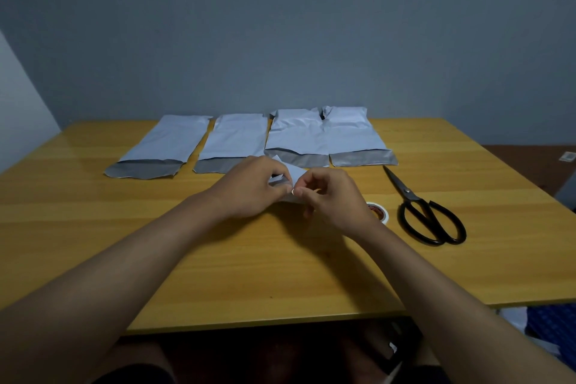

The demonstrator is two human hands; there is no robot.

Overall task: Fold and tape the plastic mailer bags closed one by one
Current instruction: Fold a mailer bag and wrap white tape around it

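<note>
Your left hand (249, 185) and right hand (330, 196) meet over the yellow wooden worktop (218, 259), fingers (282, 187) curled and pinching a small folded white plastic mailer bag (294, 173) between both sets of fingertips. The bag is mostly hidden, so you can't tell whether tape is on it. It looks like a fold or seal step on this one bag.

Beyond your fingers lie four flat white plastic mailer bags with grey open flaps (296, 137) in a row, the right two overlapping. All four flaps look unfolded and untaped, so most of the task is left.

Just right of your right-hand fingers, partly behind the wrist, sits a small white tape roll (381, 212). Further right lie black-handled metal scissors (427, 215), not touched.

Judgement: early stage, one bag in hand, four waiting.
</note>
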